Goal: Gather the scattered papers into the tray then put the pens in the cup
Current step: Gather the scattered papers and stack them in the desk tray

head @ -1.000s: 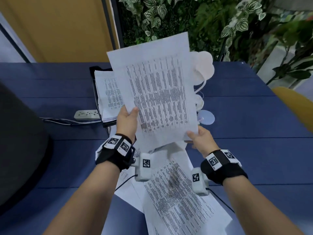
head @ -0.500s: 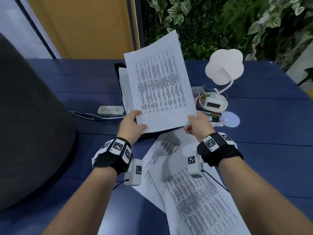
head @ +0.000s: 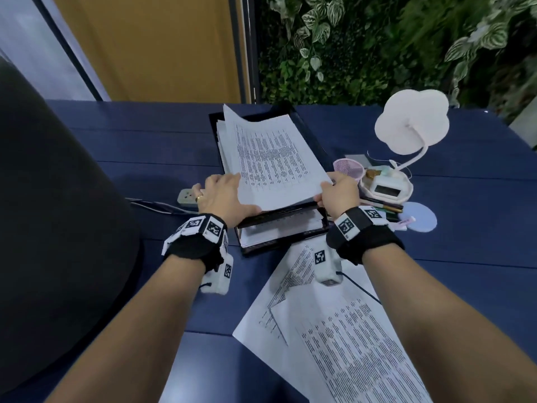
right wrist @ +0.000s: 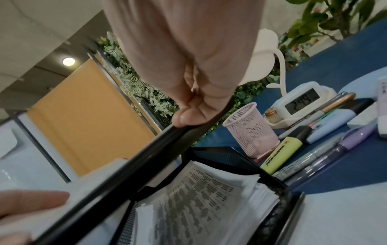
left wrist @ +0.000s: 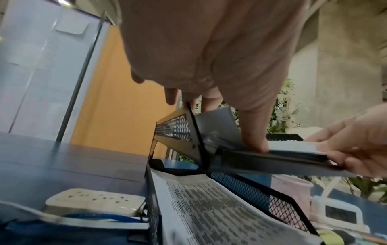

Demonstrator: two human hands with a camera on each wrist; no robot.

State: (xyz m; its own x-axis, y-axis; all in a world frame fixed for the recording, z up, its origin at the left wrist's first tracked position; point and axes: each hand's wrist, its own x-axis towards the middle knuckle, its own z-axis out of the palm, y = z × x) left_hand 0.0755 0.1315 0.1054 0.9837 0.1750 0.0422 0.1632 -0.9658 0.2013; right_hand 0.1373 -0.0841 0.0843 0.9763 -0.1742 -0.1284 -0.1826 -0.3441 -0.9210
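Blue table: I see both hands, left and right, pinching a sheet over the tray; papers lie nearer.

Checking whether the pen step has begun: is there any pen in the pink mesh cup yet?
No: in the right wrist view the pink mesh cup stands empty, while the pens lie on the table beside it.

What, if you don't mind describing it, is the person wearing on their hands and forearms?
Both forearms are bare, sleeveless. Each wrist has a black strap carrying white tags with black square codes, plus a small white camera unit underneath trailing a thin dark cable. The left hand wears a gold ring.
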